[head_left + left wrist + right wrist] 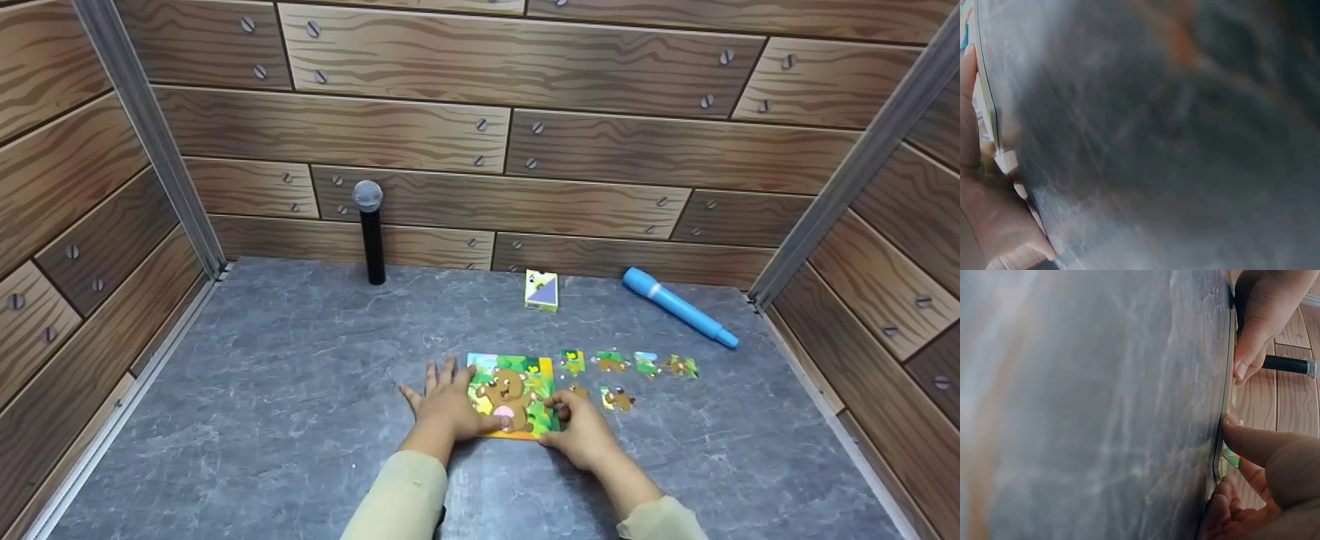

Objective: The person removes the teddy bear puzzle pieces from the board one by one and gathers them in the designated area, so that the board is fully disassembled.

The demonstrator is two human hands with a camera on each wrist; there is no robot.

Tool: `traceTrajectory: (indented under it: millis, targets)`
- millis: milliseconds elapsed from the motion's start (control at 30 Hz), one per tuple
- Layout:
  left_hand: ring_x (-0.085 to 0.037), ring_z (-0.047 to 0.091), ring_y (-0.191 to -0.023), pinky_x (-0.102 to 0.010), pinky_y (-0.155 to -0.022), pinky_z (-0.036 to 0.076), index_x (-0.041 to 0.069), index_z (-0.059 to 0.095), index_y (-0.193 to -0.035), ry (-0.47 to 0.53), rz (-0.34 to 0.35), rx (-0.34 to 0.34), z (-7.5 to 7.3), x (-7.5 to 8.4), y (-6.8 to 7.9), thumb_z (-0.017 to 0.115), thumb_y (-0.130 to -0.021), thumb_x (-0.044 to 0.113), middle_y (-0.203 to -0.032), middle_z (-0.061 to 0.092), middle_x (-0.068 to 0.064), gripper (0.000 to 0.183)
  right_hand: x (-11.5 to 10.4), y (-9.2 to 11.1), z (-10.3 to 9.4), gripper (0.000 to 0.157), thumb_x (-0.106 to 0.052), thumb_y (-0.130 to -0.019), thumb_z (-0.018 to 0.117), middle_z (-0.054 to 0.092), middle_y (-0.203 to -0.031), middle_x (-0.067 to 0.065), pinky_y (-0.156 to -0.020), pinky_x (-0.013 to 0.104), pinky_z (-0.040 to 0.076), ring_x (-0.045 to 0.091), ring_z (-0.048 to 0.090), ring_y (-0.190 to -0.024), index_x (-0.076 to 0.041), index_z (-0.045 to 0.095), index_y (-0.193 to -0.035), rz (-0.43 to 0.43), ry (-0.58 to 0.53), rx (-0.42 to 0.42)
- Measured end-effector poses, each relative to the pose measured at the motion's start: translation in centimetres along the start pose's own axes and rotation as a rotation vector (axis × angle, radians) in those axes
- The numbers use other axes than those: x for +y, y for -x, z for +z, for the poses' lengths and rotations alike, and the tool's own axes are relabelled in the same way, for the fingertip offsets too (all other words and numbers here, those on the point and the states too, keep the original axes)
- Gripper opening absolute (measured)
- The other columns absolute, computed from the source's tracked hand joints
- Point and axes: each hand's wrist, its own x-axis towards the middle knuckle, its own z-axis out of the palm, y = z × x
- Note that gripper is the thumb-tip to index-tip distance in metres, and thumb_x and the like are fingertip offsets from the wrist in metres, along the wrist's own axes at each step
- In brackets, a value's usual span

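Observation:
A bear jigsaw puzzle (pixel 504 379) in a bright picture frame lies flat on the grey table. My left hand (pixel 448 407) rests at its left side with fingers spread, the thumb lying across the lower part of the picture. At the lower right corner my right hand (pixel 585 435) pinches a small green puzzle piece (pixel 1231 457) between thumb and fingers, close over the puzzle. The right wrist view shows that piece tilted up, with the right thumb (pixel 1258 441) at the edge. In the left wrist view only part of the left hand (pixel 994 208) shows.
Several loose puzzle pieces (pixel 611 361) lie to the right, one bear piece (pixel 619 399) nearer the right hand. Behind stand a black microphone (pixel 373 244) and a card box (pixel 541 291). A blue marker-shaped stick (pixel 679 306) lies back right. Wood-patterned walls (pixel 420 135) enclose the table.

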Motion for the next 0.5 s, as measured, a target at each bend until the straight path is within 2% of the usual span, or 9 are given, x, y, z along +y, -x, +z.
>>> traceTrajectory:
  millis: [100, 300, 500]
  targets:
    - [-0.044, 0.003, -0.162, -0.083, -0.113, -0.01, 0.028, 0.044, -0.163, -0.002, 0.001, -0.004, -0.41, 0.19, 0.34, 0.08, -0.071, 0.081, -0.176, 0.018, -0.012, 0.112, -0.08, 0.08, -0.03, 0.042, 0.0, -0.076, 0.093, 0.063, -0.099, 0.008, -0.083, 0.048, 0.054, 0.025, 0.06, -0.091, -0.009, 0.067, -0.109, -0.013, 0.012, 0.008]
    - [-0.043, 0.003, -0.162, -0.083, -0.113, -0.011, 0.028, 0.043, -0.164, -0.005, 0.008, 0.0, -0.61, 0.28, 0.6, 0.08, -0.071, 0.08, -0.176, 0.017, -0.012, 0.112, -0.14, 0.33, -0.12, 0.042, 0.008, -0.074, 0.09, 0.06, -0.089, 0.004, -0.071, 0.037, 0.05, 0.021, 0.056, -0.08, -0.007, 0.066, -0.106, -0.059, -0.027, 0.014]
    - [-0.044, 0.003, -0.161, -0.084, -0.112, -0.011, 0.028, 0.044, -0.163, -0.004, 0.014, 0.008, -0.51, 0.24, 0.63, 0.081, -0.071, 0.08, -0.176, 0.018, -0.012, 0.112, 0.14, 0.49, -0.18, 0.043, 0.014, -0.073, 0.086, 0.06, -0.086, 0.003, -0.068, 0.031, 0.048, 0.02, 0.055, -0.078, -0.004, 0.067, -0.107, -0.078, -0.068, 0.021]
